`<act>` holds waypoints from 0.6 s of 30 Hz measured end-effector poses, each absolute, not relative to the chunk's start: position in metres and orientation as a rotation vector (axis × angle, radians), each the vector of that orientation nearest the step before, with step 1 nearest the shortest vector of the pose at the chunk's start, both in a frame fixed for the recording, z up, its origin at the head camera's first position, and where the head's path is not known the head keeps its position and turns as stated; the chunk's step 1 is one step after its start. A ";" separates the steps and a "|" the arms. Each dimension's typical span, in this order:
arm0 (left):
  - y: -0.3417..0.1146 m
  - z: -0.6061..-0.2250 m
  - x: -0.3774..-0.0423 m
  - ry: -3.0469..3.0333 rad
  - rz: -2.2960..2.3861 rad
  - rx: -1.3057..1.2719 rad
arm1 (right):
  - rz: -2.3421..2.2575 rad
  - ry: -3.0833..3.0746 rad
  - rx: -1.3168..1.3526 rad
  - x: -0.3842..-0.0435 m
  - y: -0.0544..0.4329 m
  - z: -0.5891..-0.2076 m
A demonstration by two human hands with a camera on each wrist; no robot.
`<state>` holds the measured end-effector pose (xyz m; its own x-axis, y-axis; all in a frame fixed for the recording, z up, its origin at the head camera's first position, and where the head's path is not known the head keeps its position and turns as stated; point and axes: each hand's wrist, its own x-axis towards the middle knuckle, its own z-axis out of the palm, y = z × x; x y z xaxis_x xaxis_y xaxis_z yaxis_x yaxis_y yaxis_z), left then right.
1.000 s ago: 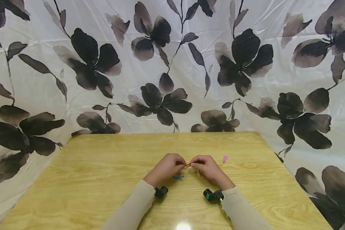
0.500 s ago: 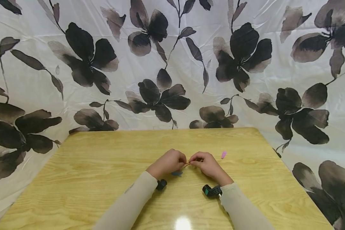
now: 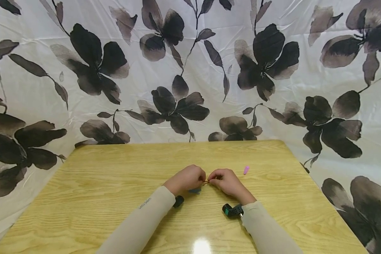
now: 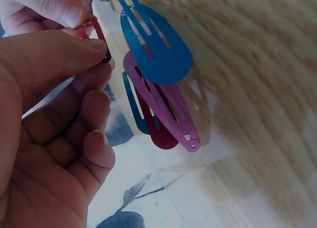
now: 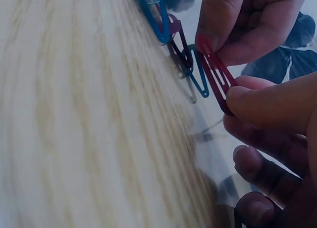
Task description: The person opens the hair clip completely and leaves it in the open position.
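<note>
Between my two hands is a red snap hair clip (image 5: pixel 218 82). My left hand (image 3: pixel 188 177) pinches one end with thumb and finger; my right hand (image 3: pixel 227 181) pinches the other, its remaining fingers loosely curled in the right wrist view. Beside the left hand, on the table, a blue hair clip (image 3: pixel 194 191) shows, partly covered by that hand. In the left wrist view this blue clip (image 4: pixel 166 60) overlaps a purple clip (image 4: pixel 176 109), a dark red clip (image 4: pixel 163 139) and a teal clip (image 4: pixel 138 121).
A pink hair clip (image 3: pixel 246 170) lies alone beyond my right hand. The wooden table (image 3: pixel 98 197) reaches back to a floral cloth (image 3: pixel 177 42) hanging behind and at both sides. Black wrist cameras hang under both sleeves, the right one (image 3: pixel 232 210) plainly visible.
The left hand has turned slightly, with its back more toward the head camera, and covers more of the blue clip. Both hands keep pinching the red clip. The head view has shifted slightly.
</note>
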<state>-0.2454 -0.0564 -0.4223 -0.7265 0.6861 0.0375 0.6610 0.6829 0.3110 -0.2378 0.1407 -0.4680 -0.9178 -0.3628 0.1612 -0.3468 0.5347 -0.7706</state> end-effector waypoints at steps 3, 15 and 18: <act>-0.056 -0.422 -0.246 2.806 0.448 1.149 | -1.342 2.749 -0.642 -0.238 0.140 -0.467; -0.055 -0.425 -0.245 2.812 0.348 1.183 | -1.268 2.800 -0.674 -0.240 0.138 -0.470; -0.055 -0.426 -0.245 2.823 0.322 1.174 | -1.260 2.800 -0.687 -0.239 0.138 -0.470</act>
<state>-0.2448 -0.0547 -0.4257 -0.7061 0.7079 0.0179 0.6937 0.6865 0.2178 -0.2394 0.1376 -0.4698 -0.9046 -0.3868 0.1789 -0.3904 0.5841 -0.7116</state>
